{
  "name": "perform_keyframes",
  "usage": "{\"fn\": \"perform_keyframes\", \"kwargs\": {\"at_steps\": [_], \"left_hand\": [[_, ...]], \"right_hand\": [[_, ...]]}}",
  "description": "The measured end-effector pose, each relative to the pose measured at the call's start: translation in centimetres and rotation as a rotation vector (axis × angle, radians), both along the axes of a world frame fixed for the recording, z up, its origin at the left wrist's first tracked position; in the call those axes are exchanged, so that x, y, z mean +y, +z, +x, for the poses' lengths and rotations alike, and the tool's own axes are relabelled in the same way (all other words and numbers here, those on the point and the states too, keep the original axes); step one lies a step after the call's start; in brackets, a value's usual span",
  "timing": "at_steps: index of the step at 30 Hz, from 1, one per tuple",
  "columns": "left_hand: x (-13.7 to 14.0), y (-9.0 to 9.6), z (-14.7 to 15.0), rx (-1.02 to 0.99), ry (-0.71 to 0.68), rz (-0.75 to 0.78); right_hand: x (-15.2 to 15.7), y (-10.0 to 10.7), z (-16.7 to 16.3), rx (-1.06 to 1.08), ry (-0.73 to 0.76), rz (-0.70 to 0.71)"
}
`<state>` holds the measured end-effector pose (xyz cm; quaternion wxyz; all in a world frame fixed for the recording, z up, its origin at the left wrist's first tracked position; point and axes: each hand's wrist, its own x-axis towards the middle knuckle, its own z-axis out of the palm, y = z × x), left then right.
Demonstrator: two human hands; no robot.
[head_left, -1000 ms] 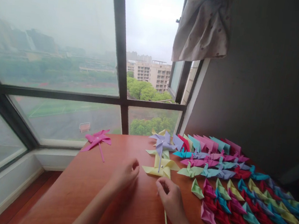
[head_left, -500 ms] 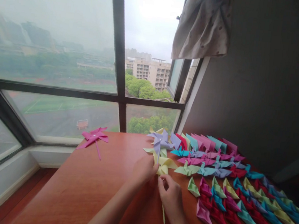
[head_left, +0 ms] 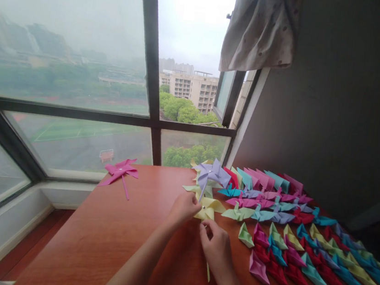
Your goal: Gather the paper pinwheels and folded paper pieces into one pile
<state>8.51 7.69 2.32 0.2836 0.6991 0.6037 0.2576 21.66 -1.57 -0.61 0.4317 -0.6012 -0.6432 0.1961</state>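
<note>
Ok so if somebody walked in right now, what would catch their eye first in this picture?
Most likely the spread of folded paper pieces in pink, red, teal, green and purple, laid in rows across the right side of the wooden table. Next, the left hand and right hand meeting at a yellow pinwheel near the table's middle, its stick under the right hand. A pink pinwheel lies alone by the big window.
</note>
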Motion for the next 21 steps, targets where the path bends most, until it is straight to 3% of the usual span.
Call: {"fn": "perform_keyframes", "kwargs": {"at_steps": [9, 14, 18, 21], "left_hand": [[-5.6, 1.2, -6.5, -0.337, 0.170, -0.099], [-8.8, 1.3, -11.6, -0.549, 0.417, -0.134], [-10.6, 0.8, -15.6, -0.519, 0.558, -0.119], [-12.2, 0.6, -18.2, -0.373, 0.629, -0.072]], "right_hand": [[-0.2, -0.1, 0.0, -0.031, 0.033, -0.024], [-0.6, 0.1, 0.0, -0.058, 0.064, -0.055], [-0.9, 0.7, 0.0, -0.062, 0.082, -0.049], [-1.1, 1.0, 0.0, -0.069, 0.084, -0.047]]}}
